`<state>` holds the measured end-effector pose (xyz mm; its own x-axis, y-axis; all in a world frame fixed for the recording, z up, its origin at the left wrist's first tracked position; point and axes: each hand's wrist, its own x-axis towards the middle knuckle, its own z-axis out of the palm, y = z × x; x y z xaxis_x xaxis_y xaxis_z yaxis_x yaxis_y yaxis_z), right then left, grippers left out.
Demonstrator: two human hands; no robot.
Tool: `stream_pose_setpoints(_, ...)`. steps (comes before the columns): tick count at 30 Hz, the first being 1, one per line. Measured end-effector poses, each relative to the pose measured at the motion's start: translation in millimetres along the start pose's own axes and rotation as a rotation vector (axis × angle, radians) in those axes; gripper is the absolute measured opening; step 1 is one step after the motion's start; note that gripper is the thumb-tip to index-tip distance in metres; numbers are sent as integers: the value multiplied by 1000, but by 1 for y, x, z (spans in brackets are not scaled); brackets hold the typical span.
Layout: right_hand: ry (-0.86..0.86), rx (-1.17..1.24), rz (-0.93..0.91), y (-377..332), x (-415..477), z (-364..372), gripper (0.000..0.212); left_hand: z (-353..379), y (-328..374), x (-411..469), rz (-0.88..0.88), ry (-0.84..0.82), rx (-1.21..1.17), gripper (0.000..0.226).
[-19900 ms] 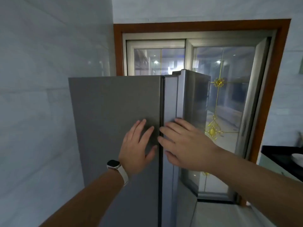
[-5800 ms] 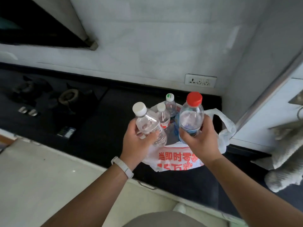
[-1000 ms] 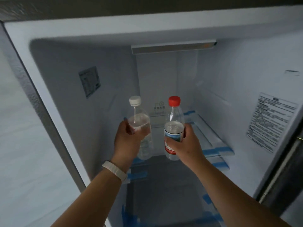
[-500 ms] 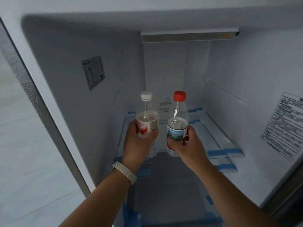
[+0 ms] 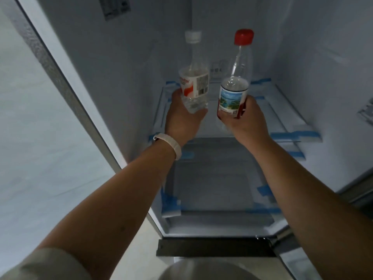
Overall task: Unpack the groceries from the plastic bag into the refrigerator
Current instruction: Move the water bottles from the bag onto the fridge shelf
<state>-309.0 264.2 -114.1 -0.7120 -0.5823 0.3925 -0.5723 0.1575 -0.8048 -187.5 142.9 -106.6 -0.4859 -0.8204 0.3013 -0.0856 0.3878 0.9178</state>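
Both my arms reach into the open refrigerator [image 5: 141,67]. My left hand [image 5: 182,120] grips the lower part of a clear water bottle with a white cap [image 5: 194,77] and a red-and-white label. My right hand [image 5: 244,120] grips a clear water bottle with a red cap [image 5: 236,81] and a blue landscape label. Both bottles stand upright, side by side, over the glass shelf [image 5: 282,110]. Whether their bases touch the shelf is hidden by my hands. The plastic bag is out of view.
The glass shelf has blue tape strips [image 5: 292,135] along its edges. Below it lies a lower shelf [image 5: 214,184], also taped. The fridge's left frame edge [image 5: 66,93] runs diagonally beside a pale wall [image 5: 30,138]. A sticker [image 5: 366,112] sits on the right inner wall.
My hands have pushed both bottles farther into the compartment over the shelf. My head has tilted down, so the lower shelf and the fridge's bottom edge now show.
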Motion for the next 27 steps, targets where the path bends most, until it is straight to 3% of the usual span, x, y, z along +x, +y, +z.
stream_pose_setpoints(7, 9, 8, -5, 7, 23, 8, 42, 11, -6, 22, -13, 9, -36, 59)
stream_pose_setpoints(16, -38, -47, 23, 30, 54, 24, 61, 29, -12, 48, 5, 61, 2, 49)
stream_pose_setpoints(27, -33, -78, 77, 41, 101, 39, 62, 41, -24, 79, 11, 53, 46, 48)
